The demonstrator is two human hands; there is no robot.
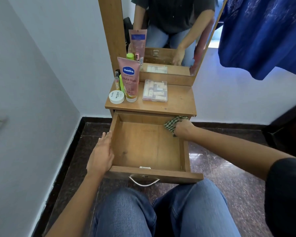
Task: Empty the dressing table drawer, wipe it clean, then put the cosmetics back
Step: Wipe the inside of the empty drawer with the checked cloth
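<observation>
Fingers [178, 129] of the right hand [184, 128] are closed around a checked cloth [172, 124], pressed into the drawer's [149, 144] upper right corner at mid-frame. Left hand [101, 153] lies flat and open on the drawer's left wall, gripping nothing. On the counter [179, 100] above stand a Vaseline tube [129, 79], a white jar [116, 97] and a clear box [155, 91].

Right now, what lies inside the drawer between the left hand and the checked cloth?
Nothing: in the head view only bare drawer floor separates the left hand from the checked cloth gripped by the right hand.
</observation>
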